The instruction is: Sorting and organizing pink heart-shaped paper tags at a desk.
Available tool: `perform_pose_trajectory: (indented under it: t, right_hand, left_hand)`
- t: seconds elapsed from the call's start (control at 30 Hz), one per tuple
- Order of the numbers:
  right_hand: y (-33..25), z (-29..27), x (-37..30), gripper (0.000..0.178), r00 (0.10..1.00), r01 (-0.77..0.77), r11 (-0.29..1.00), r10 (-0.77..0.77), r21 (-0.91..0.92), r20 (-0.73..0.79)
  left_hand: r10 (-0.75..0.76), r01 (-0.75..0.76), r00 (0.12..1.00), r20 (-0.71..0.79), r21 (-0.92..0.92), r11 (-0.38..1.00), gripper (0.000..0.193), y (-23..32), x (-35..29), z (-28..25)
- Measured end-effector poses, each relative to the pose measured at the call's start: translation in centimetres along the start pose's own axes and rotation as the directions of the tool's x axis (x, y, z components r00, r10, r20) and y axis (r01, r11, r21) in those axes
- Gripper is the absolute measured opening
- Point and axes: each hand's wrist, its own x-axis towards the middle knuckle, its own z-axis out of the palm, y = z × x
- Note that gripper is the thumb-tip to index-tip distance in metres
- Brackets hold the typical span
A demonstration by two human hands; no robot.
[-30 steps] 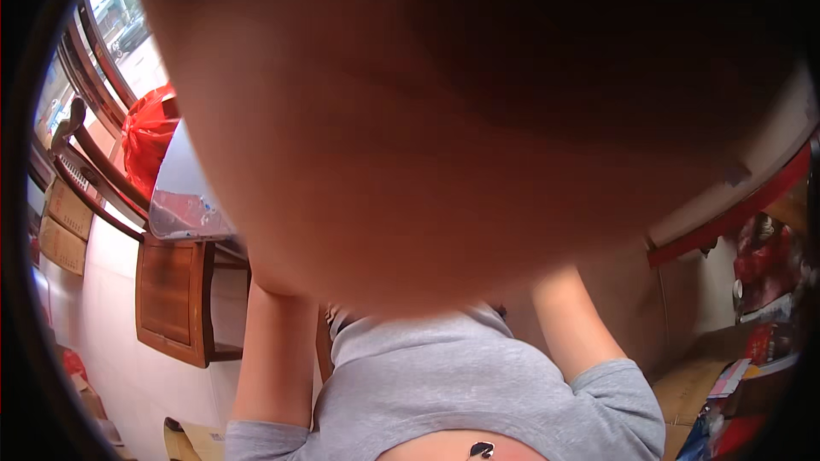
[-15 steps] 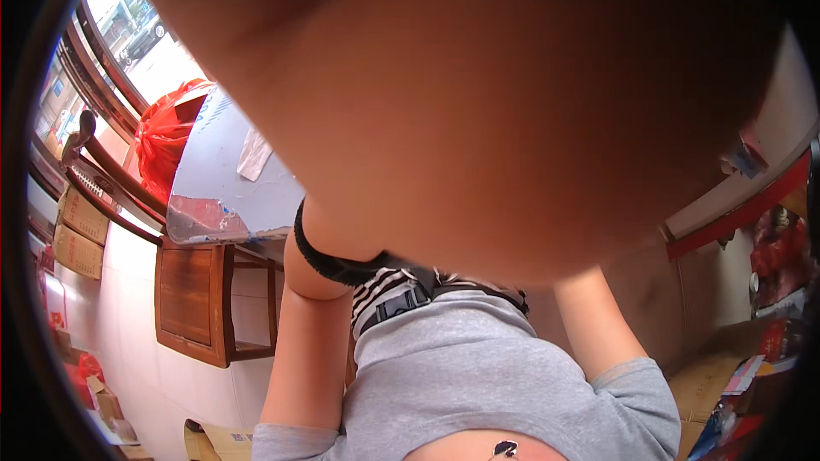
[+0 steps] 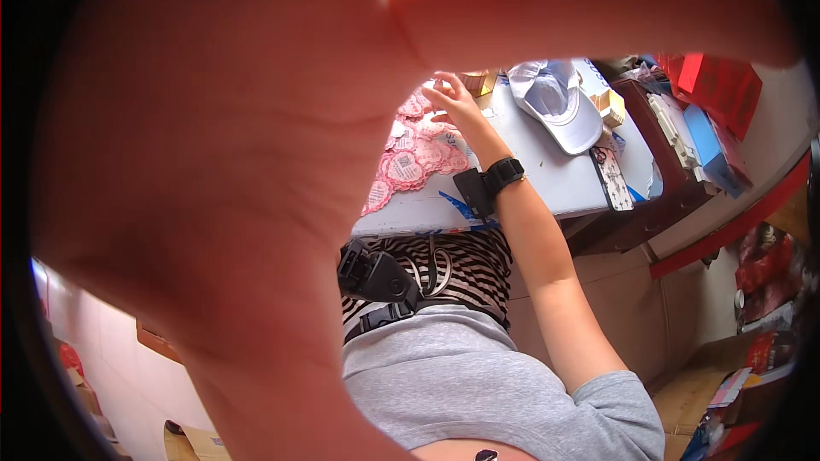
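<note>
My left hand point(image 3: 213, 145) looms very close, its palm covering most of the left side of the view. A single digit, which looks like the thumb, stretches out along the top; its other fingers are out of sight. Farther off, my right hand point(image 3: 457, 107) is over the table point(image 3: 538, 179), at the edge of a pile of pink-and-white scalloped paper tags point(image 3: 406, 169). Its fingers are apart and slightly bent, with nothing visible in them. A black strap with a small box point(image 3: 489, 186) is on my right wrist. My left hand hides part of the tag pile.
A white cap point(image 3: 559, 107) lies on the table right of my right hand, with a small gold box point(image 3: 608, 108) and a flat white patterned item point(image 3: 612, 179) beside it. Red bags point(image 3: 717, 90) and a blue box point(image 3: 713, 149) stand farther right.
The blurred hand that filled the upper view has shifted left, with a digit now extended. My right hand has come into sight over the table, and the tags and cap are uncovered.
</note>
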Motion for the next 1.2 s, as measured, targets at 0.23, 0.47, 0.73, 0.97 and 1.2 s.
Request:
perform_pose_trajectory:
  t: [0.23, 0.47, 0.73, 0.97, 1.2]
  right_hand:
    - [0.3, -0.2, 0.7, 0.063, 0.998, -0.063, 0.998, 0.063, -0.008, -0.014]
    - [-0.4, -0.3, 0.0, 0.060, 0.998, -0.056, 0.998, 0.057, -0.029, 0.038]
    - [-0.2, -0.2, 0.3, 0.069, 1.000, -0.020, 1.000, 0.020, -0.020, 0.015]
    - [0.4, -0.3, 0.6, 0.067, 0.999, -0.040, 0.999, 0.040, -0.032, 0.015]
    - [0.0, -0.1, 0.3, 0.062, 0.998, -0.044, 0.997, 0.047, -0.061, 0.038]
  left_hand:
    - [-0.019, 0.021, 0.949, -0.316, 0.005, 1.000, 0.060, -0.3, 0.0, -3.8]
    - [0.266, -0.246, 0.912, -0.311, 0.104, 0.964, 0.056, 5.0, 0.3, -3.4]
    - [0.496, -0.520, 0.824, -0.273, -0.020, 0.854, 0.053, 11.4, 2.9, -2.5]
    - [0.503, -0.467, 0.863, -0.052, -0.461, 0.754, 0.029, 15.3, 4.0, 4.4]
    - [0.589, -0.535, 0.808, 0.009, -0.407, 0.740, 0.024, 14.7, 4.1, 5.0]
